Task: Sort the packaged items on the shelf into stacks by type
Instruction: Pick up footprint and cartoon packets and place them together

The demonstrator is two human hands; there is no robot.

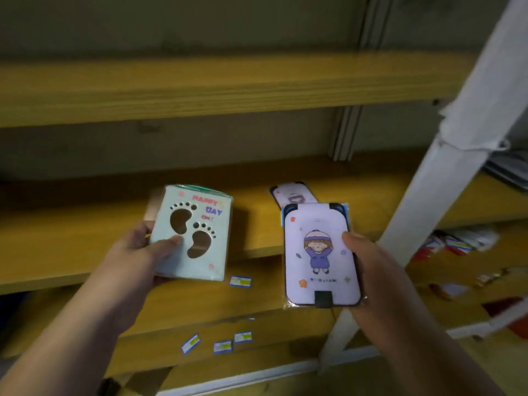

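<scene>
- Packaged items, two in hand: footprint pack [191, 234] in your left hand [143, 247], thumb clamped across its front, fingers behind it, held over the shelf [71, 224] edge.
- Purple cartoon pack [321, 254] gripped in your right hand [368, 270], thumb on its right edge, palm under it. It hangs in front of the shelf lip, not resting on anything.
- A matching purple pack [293, 194] lies flat on the shelf just behind the one in your right grip. Likely the stack for that type.
- Risk: glossy wrap, grip on one side only. The purple pack could slide out as you reach forward.
- Risk: set it down skewed and it knocks the pack behind it out of line.
- Risk: left pack is bulkier, thumb-held; tilt it and it may slip onto the lower shelf by the price tags [240, 281].
</scene>
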